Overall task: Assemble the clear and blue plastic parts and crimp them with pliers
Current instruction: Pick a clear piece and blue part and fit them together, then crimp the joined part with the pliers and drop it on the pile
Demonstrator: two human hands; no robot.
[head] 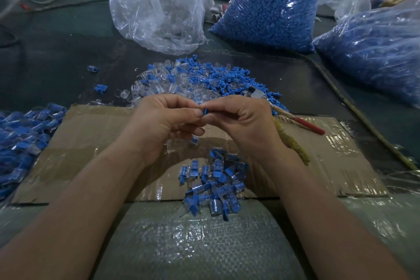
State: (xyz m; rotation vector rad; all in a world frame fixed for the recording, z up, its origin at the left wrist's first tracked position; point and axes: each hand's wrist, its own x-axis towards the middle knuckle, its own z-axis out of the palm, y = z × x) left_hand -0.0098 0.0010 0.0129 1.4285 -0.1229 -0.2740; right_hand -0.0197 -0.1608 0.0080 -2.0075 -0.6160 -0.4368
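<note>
My left hand (168, 120) and my right hand (241, 120) meet above the cardboard sheet (91, 154) and pinch a small blue plastic part (205, 112) between their fingertips; any clear part there is hidden by the fingers. The pliers (284, 109), with a metal head and one red and one wrapped handle, sit under my right hand; whether the palm holds them I cannot tell. A mixed heap of loose clear and blue parts (195, 82) lies behind my hands. Joined clear-and-blue pieces (216, 184) are piled on the cardboard near me.
A clear bag of clear parts (159, 7) stands at the back. Two bags of blue parts (270, 4) (372, 52) stand at the back right. More joined pieces (20, 143) lie at the left. A woven plastic sack (193, 245) covers the near edge.
</note>
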